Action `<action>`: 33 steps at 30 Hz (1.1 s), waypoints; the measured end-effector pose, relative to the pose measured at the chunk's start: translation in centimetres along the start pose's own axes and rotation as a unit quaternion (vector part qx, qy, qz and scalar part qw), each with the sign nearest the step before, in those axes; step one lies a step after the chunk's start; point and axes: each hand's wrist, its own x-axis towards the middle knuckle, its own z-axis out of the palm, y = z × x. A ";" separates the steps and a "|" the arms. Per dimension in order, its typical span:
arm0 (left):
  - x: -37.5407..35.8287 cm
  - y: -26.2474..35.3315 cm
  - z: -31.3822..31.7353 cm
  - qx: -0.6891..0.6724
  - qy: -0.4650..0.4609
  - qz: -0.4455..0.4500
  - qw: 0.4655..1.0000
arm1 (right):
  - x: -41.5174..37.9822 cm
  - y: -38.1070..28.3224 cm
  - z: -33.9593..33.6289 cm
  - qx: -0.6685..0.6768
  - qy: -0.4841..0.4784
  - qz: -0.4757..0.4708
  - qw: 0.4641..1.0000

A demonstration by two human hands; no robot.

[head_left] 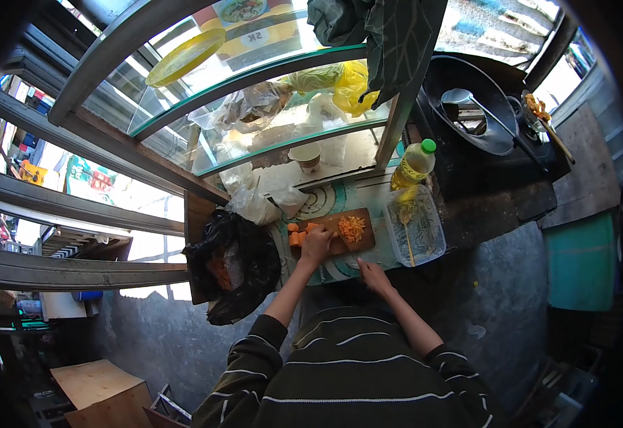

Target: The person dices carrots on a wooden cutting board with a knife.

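— When we looked down, where were the carrot chunks (299, 232)?

— They sat at the left end of the cutting board (340, 232), near the counter's (326, 203) front edge. Our left hand (317, 246) lay on them, fingers curled down over the pieces.

— And our right hand (373, 277)?

— It rested at the counter's front edge. We could not tell if its fingers were apart or together.

— How did the chunks seem to us?

— Hard, light and maybe a bit wet. We thought gripping their sides was best. The chopped bits (352, 227) were too small and loose.
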 end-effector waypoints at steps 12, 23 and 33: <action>-0.8 0.6 0.0 0.025 0.045 0.025 0.998 | 0.6 0.9 0.9 0.035 0.008 -0.022 0.999; -0.6 1.0 0.7 0.022 0.009 -0.022 0.999 | 0.5 -1.0 1.3 0.024 0.023 -0.019 0.999; -0.4 0.7 1.7 0.006 0.059 0.007 0.998 | 0.2 -0.9 1.8 0.016 0.067 -0.050 0.996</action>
